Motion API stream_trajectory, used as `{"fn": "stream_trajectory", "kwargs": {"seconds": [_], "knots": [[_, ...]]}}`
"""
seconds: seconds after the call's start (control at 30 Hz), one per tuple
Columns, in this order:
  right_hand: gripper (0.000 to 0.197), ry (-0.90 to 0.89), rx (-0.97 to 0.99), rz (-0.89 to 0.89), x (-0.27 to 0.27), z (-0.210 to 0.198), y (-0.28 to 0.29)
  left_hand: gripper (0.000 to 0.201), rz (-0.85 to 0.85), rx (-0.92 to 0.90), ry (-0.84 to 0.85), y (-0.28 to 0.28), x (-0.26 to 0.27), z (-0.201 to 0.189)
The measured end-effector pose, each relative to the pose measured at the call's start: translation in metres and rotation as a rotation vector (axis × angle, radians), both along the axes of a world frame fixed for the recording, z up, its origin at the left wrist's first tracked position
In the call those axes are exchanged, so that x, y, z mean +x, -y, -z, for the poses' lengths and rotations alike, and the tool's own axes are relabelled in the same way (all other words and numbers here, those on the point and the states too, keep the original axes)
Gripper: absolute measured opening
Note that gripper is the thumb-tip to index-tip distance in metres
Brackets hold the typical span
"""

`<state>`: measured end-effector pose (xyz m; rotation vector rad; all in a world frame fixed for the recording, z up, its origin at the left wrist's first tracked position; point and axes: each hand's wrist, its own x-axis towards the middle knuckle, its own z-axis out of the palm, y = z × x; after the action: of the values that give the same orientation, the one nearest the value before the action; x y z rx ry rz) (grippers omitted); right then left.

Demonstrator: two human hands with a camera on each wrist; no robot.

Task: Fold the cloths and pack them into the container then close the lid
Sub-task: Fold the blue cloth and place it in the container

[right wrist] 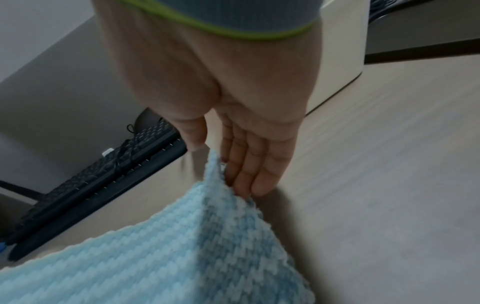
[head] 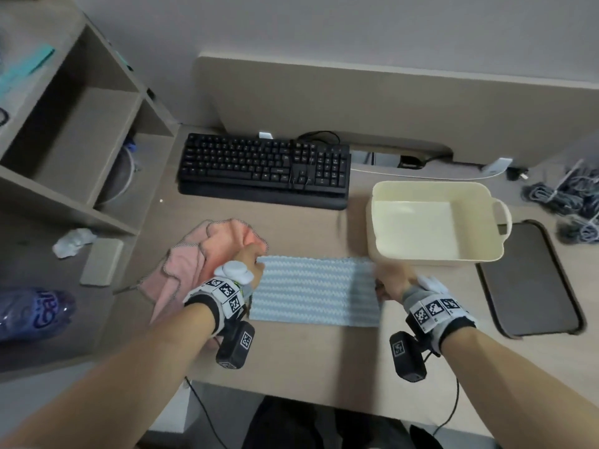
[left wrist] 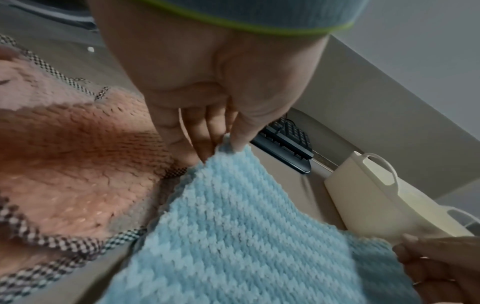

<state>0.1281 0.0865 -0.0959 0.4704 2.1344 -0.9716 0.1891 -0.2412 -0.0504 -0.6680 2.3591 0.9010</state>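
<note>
My left hand (head: 251, 259) pinches the blue cloth's (head: 312, 291) far left corner; my right hand (head: 392, 280) pinches its far right corner between thumb and fingers. That cloth lies near the desk's (head: 308, 367) front edge. Two cloths: the blue one and a crumpled pink cloth (head: 201, 257) left of it. One open cream container (head: 431, 222) stands just beyond my right hand.

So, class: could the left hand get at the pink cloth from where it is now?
Probably yes: the left hand is right beside the pink cloth, nothing between, but its grip is busy pinching the blue cloth.
</note>
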Motion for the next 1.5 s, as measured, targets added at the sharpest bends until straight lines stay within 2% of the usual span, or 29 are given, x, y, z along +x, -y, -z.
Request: {"fn": "stream_trajectory", "kwargs": {"seconds": [0.1,0.17,0.2,0.27,0.3,0.37,0.47,0.73,0.83,0.93,1.0,1.17,1.23,1.3,1.37,1.43,1.5], "knots": [[0.063,0.037,0.138,-0.035,-0.001,0.049,-0.024,0.032,-0.013,-0.057,-0.021,0.001,-0.006,0.005],[0.081,0.061,0.268,-0.098,0.002,0.045,-0.022,0.036,0.038,-0.190,-0.039,0.001,-0.006,0.005],[0.081,0.082,0.307,-0.129,0.003,0.038,-0.019,0.036,0.083,-0.204,-0.016,0.000,-0.004,0.003],[0.059,0.115,0.346,-0.214,0.007,0.019,-0.006,0.032,0.231,-0.139,0.106,-0.005,0.004,0.003],[0.055,0.127,0.352,-0.250,0.010,0.008,0.001,0.030,0.303,-0.108,0.162,-0.010,0.011,0.003],[0.047,0.121,0.341,-0.262,0.015,-0.002,0.013,0.029,0.385,-0.076,0.187,-0.018,0.026,0.008],[0.040,0.083,0.295,-0.271,0.020,0.008,0.023,0.033,0.434,-0.074,0.212,-0.028,0.045,0.021],[0.038,0.170,0.235,-0.340,0.038,0.010,0.000,0.033,0.480,-0.110,0.210,-0.045,0.065,0.022],[0.030,0.165,0.255,-0.392,0.040,0.008,-0.020,0.032,0.431,-0.102,0.220,-0.062,0.076,0.022],[0.002,0.040,0.228,-0.443,0.040,-0.007,-0.028,0.024,0.354,-0.095,0.208,-0.079,0.084,0.021],[0.017,-0.036,0.163,-0.465,0.040,-0.019,-0.027,0.006,0.350,-0.130,0.229,-0.085,0.084,0.018],[0.019,-0.167,0.070,-0.439,0.027,-0.028,-0.021,0.016,0.358,-0.189,0.302,-0.088,0.078,0.010],[0.007,-0.139,0.107,-0.417,0.022,-0.021,-0.020,0.022,0.376,-0.187,0.361,-0.085,0.078,0.013],[0.013,-0.073,0.161,-0.408,0.019,-0.012,-0.022,0.027,0.370,-0.223,0.387,-0.082,0.074,0.014],[0.014,-0.013,0.202,-0.410,0.019,-0.007,-0.022,0.021,0.302,-0.295,0.345,-0.074,0.067,0.015],[0.015,0.017,0.220,-0.404,0.019,-0.004,-0.021,0.020,0.259,-0.272,0.347,-0.066,0.055,0.014],[0.012,0.020,0.247,-0.407,0.018,-0.003,-0.021,0.042,0.206,-0.279,0.333,-0.058,0.045,0.017]]}}
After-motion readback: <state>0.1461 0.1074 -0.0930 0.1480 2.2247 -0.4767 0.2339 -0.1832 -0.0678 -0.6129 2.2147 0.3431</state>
